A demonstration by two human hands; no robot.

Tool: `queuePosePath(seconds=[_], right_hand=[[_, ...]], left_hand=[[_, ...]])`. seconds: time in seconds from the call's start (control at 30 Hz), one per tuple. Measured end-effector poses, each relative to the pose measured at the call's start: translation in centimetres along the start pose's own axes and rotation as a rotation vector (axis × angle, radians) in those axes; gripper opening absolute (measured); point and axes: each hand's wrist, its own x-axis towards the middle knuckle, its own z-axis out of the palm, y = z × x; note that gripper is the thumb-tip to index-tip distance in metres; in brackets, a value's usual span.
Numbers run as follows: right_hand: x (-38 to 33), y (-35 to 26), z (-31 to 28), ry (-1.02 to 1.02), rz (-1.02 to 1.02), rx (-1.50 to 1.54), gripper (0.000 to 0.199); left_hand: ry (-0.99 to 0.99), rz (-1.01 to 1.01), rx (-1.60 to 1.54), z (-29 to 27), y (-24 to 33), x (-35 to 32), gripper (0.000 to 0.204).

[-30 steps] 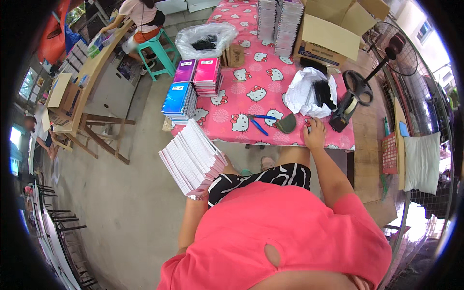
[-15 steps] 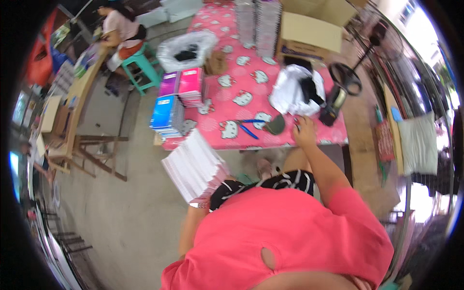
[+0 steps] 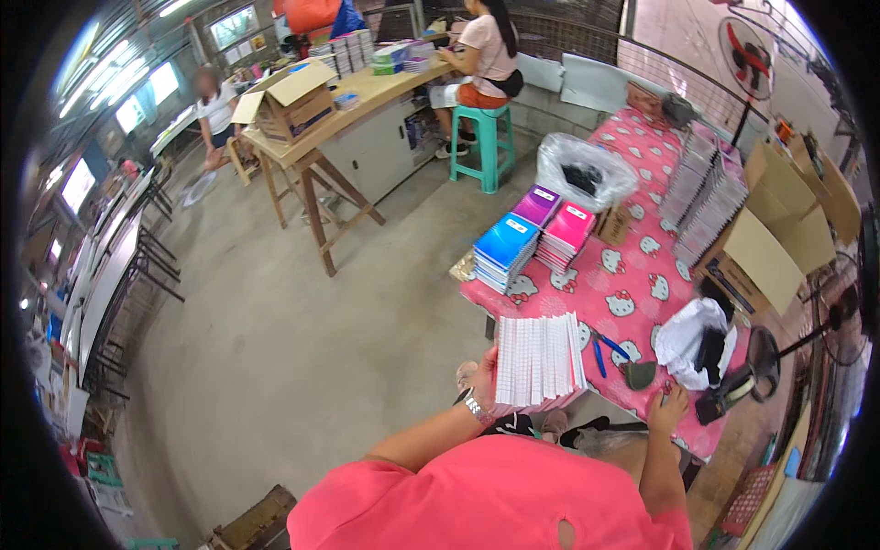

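Note:
My left hand (image 3: 486, 385), with a bracelet or watch at the wrist, grips a thick stack of loose white paper sheets (image 3: 541, 357) with pinkish lower edges. The stack is held tilted in front of the table's near edge. My right hand (image 3: 669, 410) rests on the pink table near that edge, fingers bent and apart, with nothing visible in them. Beside it lie a dark green rounded piece (image 3: 640, 374) and blue-handled pliers (image 3: 605, 350). A white bag (image 3: 680, 341) with black contents is just beyond.
Blue (image 3: 506, 243), purple (image 3: 537, 204) and pink (image 3: 566, 229) spiral notebook stacks stand on the pink patterned tablecloth (image 3: 632, 298). Behind are a clear bag (image 3: 587, 174), tall notebook stacks (image 3: 701, 197) and an open carton (image 3: 761, 247). A person (image 3: 490, 55) sits on a green stool (image 3: 483, 147).
My view has swung left and up, showing more of the room. The paper stack in my left hand is now nearer the table edge. My right hand stays in about the same table spot.

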Motion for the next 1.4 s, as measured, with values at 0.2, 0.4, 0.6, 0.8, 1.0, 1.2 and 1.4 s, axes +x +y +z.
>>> queuePosePath(seconds=[0.2,0.4,0.6,0.8,1.0,1.2,1.4], right_hand=[[0.5,-0.9,-0.6,-0.039,0.032,-0.012,0.039],[0.2,-0.3,-0.7,-0.018,0.023,-0.01,0.038],[0.3,-0.8,-1.0,-0.09,0.061,0.025,0.041],[-0.2,-0.4,-0.3,-0.021,0.052,0.046,0.041],[0.2,-0.9,-0.9,0.03,0.003,0.008,0.041],[0.1,-1.8,-1.8,-0.01,0.041,-0.014,0.038],[0.0,-1.9,-1.7,0.045,0.015,-0.074,0.036]], left_hand=[[0.093,0.045,-0.026,-1.7,0.8,-0.3,0.055],[-0.017,0.034,-0.098,-0.3,0.8,-0.6,0.057],[0.102,0.083,0.091,-1.2,0.5,-0.6,0.067],[0.147,0.092,0.126,-2.8,-1.0,-1.4,0.063],[0.247,0.149,0.189,-2.7,-1.4,-2.6,0.053],[0.183,0.118,0.165,-2.5,-2.6,-3.3,0.054],[0.095,0.111,0.052,0.7,-4.0,-2.8,0.059]])
